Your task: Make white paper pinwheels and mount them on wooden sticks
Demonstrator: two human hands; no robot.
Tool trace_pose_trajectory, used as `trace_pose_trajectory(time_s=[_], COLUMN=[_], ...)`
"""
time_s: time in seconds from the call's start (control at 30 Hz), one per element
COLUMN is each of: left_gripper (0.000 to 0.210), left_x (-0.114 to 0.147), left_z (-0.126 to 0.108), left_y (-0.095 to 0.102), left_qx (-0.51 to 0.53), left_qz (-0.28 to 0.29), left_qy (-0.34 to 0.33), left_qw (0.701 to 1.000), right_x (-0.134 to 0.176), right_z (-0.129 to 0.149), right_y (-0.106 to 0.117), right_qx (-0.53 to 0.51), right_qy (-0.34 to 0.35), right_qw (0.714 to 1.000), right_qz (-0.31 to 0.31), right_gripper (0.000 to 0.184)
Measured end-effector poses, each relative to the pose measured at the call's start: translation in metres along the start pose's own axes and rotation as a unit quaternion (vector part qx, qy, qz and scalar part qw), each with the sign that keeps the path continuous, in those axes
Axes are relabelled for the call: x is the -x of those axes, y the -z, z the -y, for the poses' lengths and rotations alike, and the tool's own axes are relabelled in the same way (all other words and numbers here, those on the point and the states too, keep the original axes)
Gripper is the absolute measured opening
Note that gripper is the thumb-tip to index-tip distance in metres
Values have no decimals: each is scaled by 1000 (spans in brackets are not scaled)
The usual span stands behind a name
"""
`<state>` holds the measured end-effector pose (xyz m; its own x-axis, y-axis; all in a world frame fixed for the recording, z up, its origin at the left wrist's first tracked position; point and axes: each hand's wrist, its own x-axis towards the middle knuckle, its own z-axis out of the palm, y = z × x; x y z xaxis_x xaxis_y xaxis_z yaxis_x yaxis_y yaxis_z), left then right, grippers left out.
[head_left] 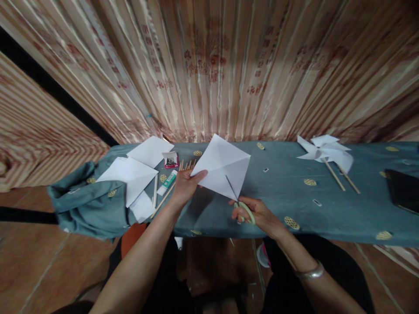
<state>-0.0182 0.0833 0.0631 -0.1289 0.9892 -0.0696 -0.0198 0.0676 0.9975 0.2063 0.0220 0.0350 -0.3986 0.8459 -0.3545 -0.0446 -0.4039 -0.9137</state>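
Observation:
A white square sheet of paper with crossing fold lines is held up over the table in front of me. My left hand pinches its left corner, thumb on top. In my right hand is a pair of scissors with pale green handles. One dark blade lies over the paper near its lower corner, pointing toward the middle; the other blade is hidden behind the sheet. A silver bangle is on my right wrist.
Left on the grey-green cloth lie more paper sheets, a glue stick, a small red box and several wooden sticks. To the right are white paper pinwheels on sticks and a dark device. A curtain hangs behind.

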Motion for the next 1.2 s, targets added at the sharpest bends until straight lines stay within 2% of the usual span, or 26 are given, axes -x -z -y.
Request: trace_pose_trajectory(time_s=[0.27,0.37,0.43,0.57,0.63,0.73,0.9,1.1,1.2], left_gripper=[31,32,32,28,29,29,31,35,33], left_x=[-8,-10,-8,0,5,10,14,15,15], left_z=[-3,-1,1,6,9,14,22,23,20], left_y=[15,18,19,15,10,3,-5,-8,-8], left_qx=[22,19,1,-45,-79,-129,-157,-159,-166], left_qz=[-46,-49,-27,64,111,163,226,258,255], left_qy=[-17,-18,-3,52,72,78,92,105,113], left_qw=[999,998,1000,996,988,975,957,947,946], right_x=[24,31,32,23,19,15,12,7,6], right_z=[13,17,16,16,18,21,22,19,20], right_y=[25,42,54,73,77,76,68,65,64], right_qx=[66,70,60,42,42,52,72,92,93], right_qy=[-62,-35,14,110,137,148,110,86,77], right_qw=[995,996,998,971,957,959,974,980,983], right_qz=[41,44,-9,-210,-253,-234,-184,-155,-136], right_gripper=[59,60,60,57,57,59,62,56,53])
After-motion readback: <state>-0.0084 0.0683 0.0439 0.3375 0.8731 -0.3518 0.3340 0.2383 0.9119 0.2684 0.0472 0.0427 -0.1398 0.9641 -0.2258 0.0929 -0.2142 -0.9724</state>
